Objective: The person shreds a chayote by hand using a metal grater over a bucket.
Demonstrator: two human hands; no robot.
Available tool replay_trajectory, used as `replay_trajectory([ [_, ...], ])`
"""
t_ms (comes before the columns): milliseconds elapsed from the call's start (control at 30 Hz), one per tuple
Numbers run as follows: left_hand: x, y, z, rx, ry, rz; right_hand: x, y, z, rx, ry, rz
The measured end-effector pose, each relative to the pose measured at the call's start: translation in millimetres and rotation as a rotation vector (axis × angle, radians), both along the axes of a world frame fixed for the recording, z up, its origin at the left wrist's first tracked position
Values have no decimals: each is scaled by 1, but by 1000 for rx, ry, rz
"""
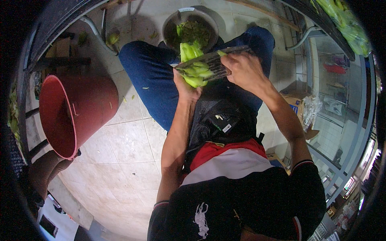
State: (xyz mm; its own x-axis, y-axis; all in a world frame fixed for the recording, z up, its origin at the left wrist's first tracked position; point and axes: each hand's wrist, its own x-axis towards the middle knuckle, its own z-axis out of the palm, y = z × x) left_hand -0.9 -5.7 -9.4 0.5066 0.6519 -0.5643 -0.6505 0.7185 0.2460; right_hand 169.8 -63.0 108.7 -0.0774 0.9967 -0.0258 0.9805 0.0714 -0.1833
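My left hand [186,86] is closed around a bunch of pale green vegetables [191,52], which look like bok choy, held between my knees. A sheet of clear plastic film [213,66] stretches across the bunch, and its far end is gripped in my closed right hand [244,69]. Beyond the bunch sits a grey-brown round basin [215,25] with dark leafy scraps [195,35] in it. The lower end of the bunch is partly hidden by the film and my left fingers.
On my left a red plastic bucket [94,106] lies tipped, its mouth turned left. Leaf bits lie on the tiled floor [128,138]. At upper right, bagged green vegetables [350,30] rest on a shelf edge. A cardboard box [295,102] with crumpled plastic [310,110] stands at right.
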Motion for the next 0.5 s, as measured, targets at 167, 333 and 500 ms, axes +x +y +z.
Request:
replay_trajectory([
  [167,4,-2,6,78,-67,32,4,11,-4,-59,76,-34],
  [333,6,1,5,104,-85,48,3,20,-15,-83,122,-54],
  [500,4,-2,10,78,-37,44,3,18,-20,-41,111,-65],
])
